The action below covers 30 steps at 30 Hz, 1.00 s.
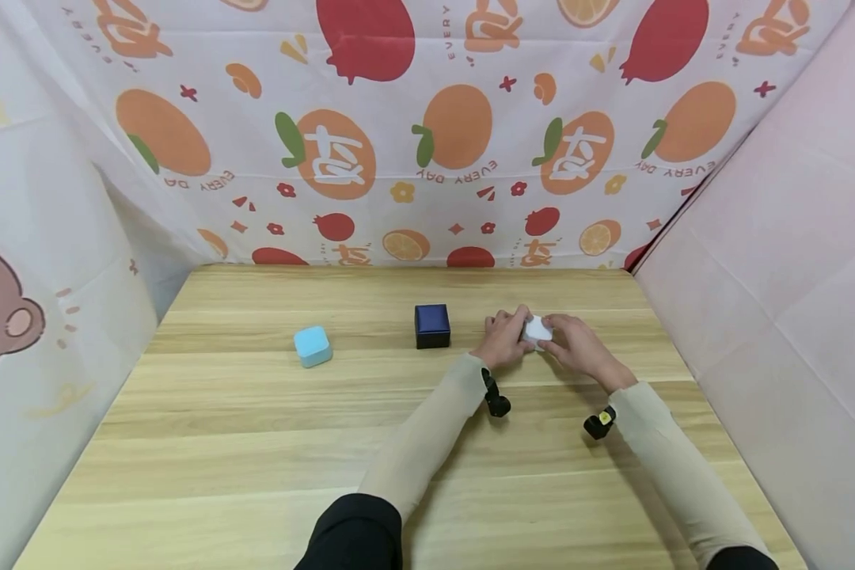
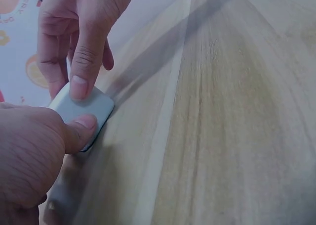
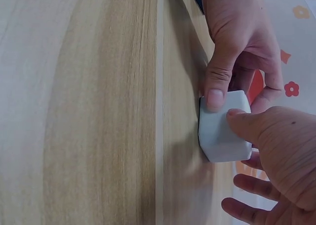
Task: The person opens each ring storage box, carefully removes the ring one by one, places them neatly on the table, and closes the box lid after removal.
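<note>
Box (image 1: 537,330), white, directly between left hand (image 1: 503,340) and right hand (image 1: 579,346), grasped by both, nearer to neither; without discernible long axis.

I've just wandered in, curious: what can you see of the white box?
The white box is smooth and plastic-looking, with rounded corners and a thin dark edge. The left hand and right hand grip it, thumbs on its plain face, toward the far right of the table. Whether it rests there is unclear.
</note>
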{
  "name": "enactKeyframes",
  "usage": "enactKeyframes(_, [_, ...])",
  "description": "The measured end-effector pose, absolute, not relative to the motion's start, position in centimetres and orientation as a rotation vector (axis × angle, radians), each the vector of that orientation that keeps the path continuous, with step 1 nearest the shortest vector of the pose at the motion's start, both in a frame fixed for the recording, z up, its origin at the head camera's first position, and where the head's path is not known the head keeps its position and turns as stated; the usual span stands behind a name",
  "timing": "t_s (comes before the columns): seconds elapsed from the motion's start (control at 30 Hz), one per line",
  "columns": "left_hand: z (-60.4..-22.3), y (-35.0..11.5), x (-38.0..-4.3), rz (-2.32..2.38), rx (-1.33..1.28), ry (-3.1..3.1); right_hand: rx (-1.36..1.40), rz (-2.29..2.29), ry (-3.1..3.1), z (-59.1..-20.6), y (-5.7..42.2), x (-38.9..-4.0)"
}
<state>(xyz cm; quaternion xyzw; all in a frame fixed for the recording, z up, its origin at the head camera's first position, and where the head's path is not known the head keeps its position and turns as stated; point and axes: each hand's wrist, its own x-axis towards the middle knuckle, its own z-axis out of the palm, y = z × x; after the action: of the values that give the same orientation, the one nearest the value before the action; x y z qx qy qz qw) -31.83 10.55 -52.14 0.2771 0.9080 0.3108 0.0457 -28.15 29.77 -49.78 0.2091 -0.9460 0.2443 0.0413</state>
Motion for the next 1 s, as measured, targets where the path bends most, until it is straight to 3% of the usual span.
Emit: enactKeyframes(1.0, [-53.2,10.7,-31.6,1.041,0.837,2.818,0.649,0.737,-2.879,-49.9,29.7,-28.7])
